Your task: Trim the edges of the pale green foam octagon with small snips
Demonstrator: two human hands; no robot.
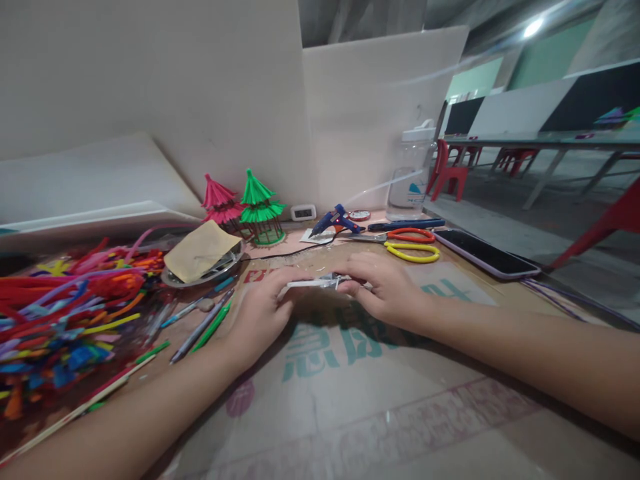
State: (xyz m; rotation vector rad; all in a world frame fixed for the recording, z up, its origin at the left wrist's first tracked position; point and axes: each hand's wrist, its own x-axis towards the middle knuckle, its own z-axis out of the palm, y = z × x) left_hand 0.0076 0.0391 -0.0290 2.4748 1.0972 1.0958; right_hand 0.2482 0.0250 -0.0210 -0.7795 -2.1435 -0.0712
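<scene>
Head view: your left hand (265,303) pinches the white end of a small, blurred piece (311,283), and your right hand (383,287) grips its greyish other end, so it sits between them above the cardboard (320,417). Beyond your hands lie the glue gun (334,220) and scissors (389,236); coloured strips (75,313) heap left of them, and a phone (485,253) lies to their right.

Dim, greyish light overall. Up and right of the water bottle (410,180), a lamp (533,27) glares white, with a pale streak slanting near it. Below the bottle, soft shadow darkens the cardboard (340,407) under the right hand (377,287). Far left of it, pipe cleaners (75,300) smear with blur; wide-angle stretching warps the edges.
</scene>
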